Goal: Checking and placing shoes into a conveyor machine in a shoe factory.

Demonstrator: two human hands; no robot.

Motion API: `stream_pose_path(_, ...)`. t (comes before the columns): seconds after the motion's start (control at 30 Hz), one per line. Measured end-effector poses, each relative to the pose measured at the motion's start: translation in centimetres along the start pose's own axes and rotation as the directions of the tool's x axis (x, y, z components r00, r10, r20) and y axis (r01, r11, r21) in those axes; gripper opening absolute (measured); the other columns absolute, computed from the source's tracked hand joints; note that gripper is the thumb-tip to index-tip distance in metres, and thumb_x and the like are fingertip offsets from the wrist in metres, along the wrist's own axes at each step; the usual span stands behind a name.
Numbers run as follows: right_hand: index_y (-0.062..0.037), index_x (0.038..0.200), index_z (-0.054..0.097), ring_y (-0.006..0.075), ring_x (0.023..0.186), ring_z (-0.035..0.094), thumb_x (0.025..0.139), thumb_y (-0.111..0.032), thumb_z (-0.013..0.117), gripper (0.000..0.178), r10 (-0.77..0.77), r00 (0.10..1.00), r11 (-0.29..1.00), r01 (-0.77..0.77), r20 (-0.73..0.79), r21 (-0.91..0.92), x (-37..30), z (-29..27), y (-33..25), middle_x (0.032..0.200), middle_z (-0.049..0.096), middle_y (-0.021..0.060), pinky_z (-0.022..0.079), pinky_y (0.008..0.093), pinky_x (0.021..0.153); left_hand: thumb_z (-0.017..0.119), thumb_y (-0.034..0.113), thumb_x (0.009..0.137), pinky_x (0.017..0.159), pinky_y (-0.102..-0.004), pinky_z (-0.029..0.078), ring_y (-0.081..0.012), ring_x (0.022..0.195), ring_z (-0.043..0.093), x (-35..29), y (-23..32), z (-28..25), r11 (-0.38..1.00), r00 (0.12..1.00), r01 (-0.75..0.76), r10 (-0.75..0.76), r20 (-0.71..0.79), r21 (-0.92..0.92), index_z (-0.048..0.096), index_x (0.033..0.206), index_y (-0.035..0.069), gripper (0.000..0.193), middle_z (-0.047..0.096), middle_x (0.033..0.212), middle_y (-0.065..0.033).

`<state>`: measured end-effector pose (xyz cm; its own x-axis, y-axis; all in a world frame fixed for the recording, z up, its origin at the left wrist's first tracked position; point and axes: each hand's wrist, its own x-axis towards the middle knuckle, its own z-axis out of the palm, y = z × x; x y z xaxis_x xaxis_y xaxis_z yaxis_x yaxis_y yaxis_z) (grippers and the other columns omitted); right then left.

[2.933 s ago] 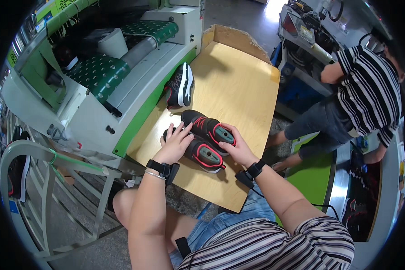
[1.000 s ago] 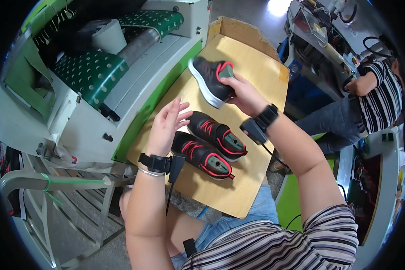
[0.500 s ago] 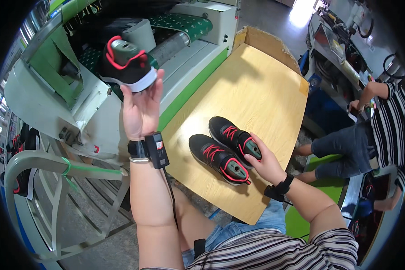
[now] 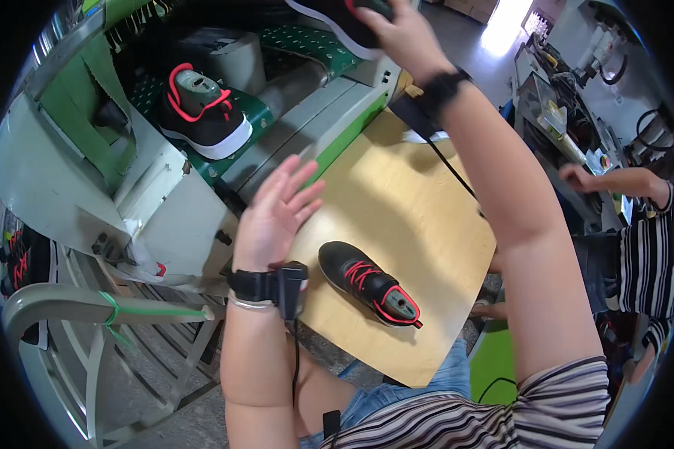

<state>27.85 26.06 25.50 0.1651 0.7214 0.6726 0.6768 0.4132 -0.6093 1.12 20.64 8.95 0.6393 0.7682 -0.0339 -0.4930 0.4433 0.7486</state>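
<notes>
A black sneaker with a white sole (image 4: pixel 358 28) is in my right hand (image 4: pixel 408 39), raised at the top edge, which cuts off part of the shoe. My left hand (image 4: pixel 273 213) is open and holds nothing, palm up with fingers spread, between the machine and the wooden board (image 4: pixel 397 187). On the machine's dotted green belt (image 4: pixel 258 112) stands another black sneaker (image 4: pixel 213 133) with red collar trim and a grey-green shoe last inside. A third sneaker (image 4: pixel 361 278), red-laced and also with a last in it, lies on the board in front of me.
The white and green machine (image 4: pixel 337 112) fills the upper left. A curved metal rack (image 4: pixel 60 303) stands at the left, with more dark shoes (image 4: pixel 30 258) beyond it. At the right, a person in a striped shirt (image 4: pixel 644 254) works by a cluttered bench (image 4: pixel 550 116).
My left hand has let go of its sneaker, now on the belt, and moved down and right. My right hand has lifted one sneaker off the board, up toward the machine's far end.
</notes>
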Motion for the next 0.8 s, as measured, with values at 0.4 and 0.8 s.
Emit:
stream_pose_path(0.4, -0.0146, 0.154, 0.032, 0.0427, 0.142, 0.034, 0.091, -0.027, 0.062, 0.071, 0.141, 0.989, 0.833, -0.092, 0.049, -0.545, -6.9, 4.8, 15.2, 0.157, 0.033, 0.0177, 0.034, 0.0506, 0.113, 0.053, 0.047, 0.097, 0.113, -0.0745, 0.008, -0.0448, 0.148, 0.023, -1.5, -10.8, 4.4, 0.114, 0.940, -0.096, -0.317, 0.128, 0.989, 0.048, 0.145, 0.011, 0.061, 0.037, 0.156, -0.0211)
stream_pose_path(0.8, -0.0121, 0.141, 0.049, 0.0383, 0.122, 0.051, 0.090, -0.031, 0.068, 0.057, 0.431, 0.893, 0.491, -0.349, -0.125, -0.798, -18.7, -3.1, 22.9, 0.130, 0.054, 0.0175, 0.042, 0.0500, 0.104, 0.046, 0.043, 0.098, 0.110, -0.0765, -0.003, -0.0404, 0.147, 0.028, -1.5, -12.0, 4.0, 0.055, 0.894, -0.101, -0.434, 0.115, 0.993, 0.049, 0.146, 0.015, 0.056, 0.042, 0.154, -0.0137)
